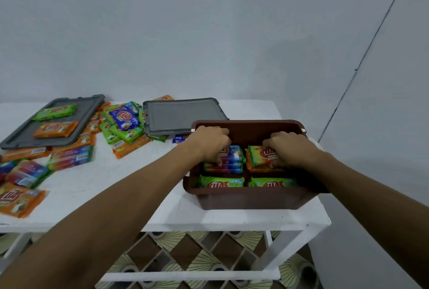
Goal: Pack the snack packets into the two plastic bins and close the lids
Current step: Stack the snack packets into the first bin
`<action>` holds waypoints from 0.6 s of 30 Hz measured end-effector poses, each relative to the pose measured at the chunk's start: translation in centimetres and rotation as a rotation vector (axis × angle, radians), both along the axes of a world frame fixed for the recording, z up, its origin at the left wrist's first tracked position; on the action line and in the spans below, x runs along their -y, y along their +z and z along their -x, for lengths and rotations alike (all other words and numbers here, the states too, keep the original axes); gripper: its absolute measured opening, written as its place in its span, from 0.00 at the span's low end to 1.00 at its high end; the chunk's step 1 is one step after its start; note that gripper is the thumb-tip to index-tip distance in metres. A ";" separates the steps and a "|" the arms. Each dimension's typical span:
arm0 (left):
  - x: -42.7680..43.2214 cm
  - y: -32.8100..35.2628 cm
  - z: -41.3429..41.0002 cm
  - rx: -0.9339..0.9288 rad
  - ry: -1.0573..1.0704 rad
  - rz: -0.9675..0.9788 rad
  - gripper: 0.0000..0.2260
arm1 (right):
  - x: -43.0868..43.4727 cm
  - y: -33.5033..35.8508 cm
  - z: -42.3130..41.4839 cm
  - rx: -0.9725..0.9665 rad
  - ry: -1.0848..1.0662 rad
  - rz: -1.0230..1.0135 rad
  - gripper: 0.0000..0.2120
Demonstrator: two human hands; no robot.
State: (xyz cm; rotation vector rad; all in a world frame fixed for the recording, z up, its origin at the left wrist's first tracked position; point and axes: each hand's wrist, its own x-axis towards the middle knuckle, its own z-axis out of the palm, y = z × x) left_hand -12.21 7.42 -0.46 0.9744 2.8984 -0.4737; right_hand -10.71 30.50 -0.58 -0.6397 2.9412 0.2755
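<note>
A brown plastic bin (250,200) stands at the right end of the white table, with snack packets stacked in four piles inside. My left hand (210,142) reaches into the far-left pile and its curled fingers hold the blue packets (233,157) there. My right hand (290,147) is over the far-right pile, fingers curled on an orange packet (260,155). Two green packets (221,182) lie along the bin's near side. Two grey lids lie on the table: one (181,115) just behind the bin, the other (46,123) at the far left with two packets on it.
Loose packets (123,126) in green, orange and blue lie scattered between the lids and along the table's left side (21,198). The white table (130,172) ends just right of the bin. A wall stands behind. Patterned floor shows below.
</note>
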 end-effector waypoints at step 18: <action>3.7 0.4 -0.9 0.159 0.042 -0.247 0.11 | 1.1 0.9 -0.1 0.072 -0.044 0.083 0.22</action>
